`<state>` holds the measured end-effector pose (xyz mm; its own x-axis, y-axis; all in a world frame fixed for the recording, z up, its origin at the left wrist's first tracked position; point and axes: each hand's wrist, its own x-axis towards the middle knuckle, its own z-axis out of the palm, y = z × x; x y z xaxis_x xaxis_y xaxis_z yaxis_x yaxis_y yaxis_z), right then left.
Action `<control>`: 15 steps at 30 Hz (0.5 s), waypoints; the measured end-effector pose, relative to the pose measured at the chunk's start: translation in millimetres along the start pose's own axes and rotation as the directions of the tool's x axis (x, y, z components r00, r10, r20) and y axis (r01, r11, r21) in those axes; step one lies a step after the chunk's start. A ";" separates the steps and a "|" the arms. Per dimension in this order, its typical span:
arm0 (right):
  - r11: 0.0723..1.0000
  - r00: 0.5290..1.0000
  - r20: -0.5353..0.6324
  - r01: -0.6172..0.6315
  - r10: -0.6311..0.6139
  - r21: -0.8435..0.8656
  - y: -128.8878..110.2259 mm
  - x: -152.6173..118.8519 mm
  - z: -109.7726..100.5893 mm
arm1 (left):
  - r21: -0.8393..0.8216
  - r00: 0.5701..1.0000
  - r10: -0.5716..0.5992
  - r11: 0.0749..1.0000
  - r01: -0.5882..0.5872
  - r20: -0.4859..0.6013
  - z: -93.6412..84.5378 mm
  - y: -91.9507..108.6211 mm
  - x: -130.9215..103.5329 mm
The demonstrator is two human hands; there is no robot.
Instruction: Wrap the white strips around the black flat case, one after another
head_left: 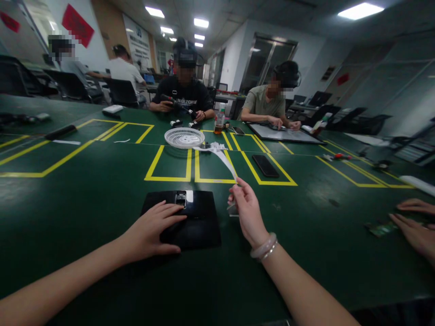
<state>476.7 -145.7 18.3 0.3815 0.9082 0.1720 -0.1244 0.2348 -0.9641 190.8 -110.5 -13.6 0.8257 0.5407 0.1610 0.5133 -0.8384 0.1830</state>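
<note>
A glossy black panel [200, 226] with a small rectangular recess near its far edge lies flat on the green table [112, 276]. Resting on its left part is my left hand [158, 228], open with fingers stretched over the surface. Right of the panel, my right hand [246, 206] is closed in a pinch. A curved white strip [222, 158] runs from its fingertips toward a white round grille [184, 137]. A small greyish piece [233, 209] shows beneath the same fingers; whether they grip it I cannot tell.
Yellow tape rectangles [170, 178] mark the table, and a dark phone [265, 165] lies in one. A bottle [219, 121] stands farther back. Two people sit opposite, one with a power tool [170, 100]. Another person's hands [414, 222] are at a green circuit board [380, 227] on the right.
</note>
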 end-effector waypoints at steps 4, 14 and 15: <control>0.985 0.981 0.186 0.079 -0.050 -0.154 1.3 -5.0 0.6 | 0.195 0.990 0.100 0.978 -0.079 -0.100 -1.8 2.9 -2.3; 0.597 0.639 0.768 0.600 0.043 -0.532 -2.6 -25.1 4.4 | 0.323 0.940 0.272 0.926 -0.197 -0.206 -18.4 -1.4 -7.8; 0.536 0.617 0.784 0.643 0.060 -0.547 -2.2 -26.8 5.2 | 0.304 0.953 0.272 0.927 -0.222 -0.134 -18.3 -3.9 -7.6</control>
<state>462.0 -168.8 16.8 -0.4903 0.8466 0.2070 0.6799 0.5202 -0.5168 178.2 -110.0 2.3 0.8950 0.2963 0.3335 0.3637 -0.9175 -0.1608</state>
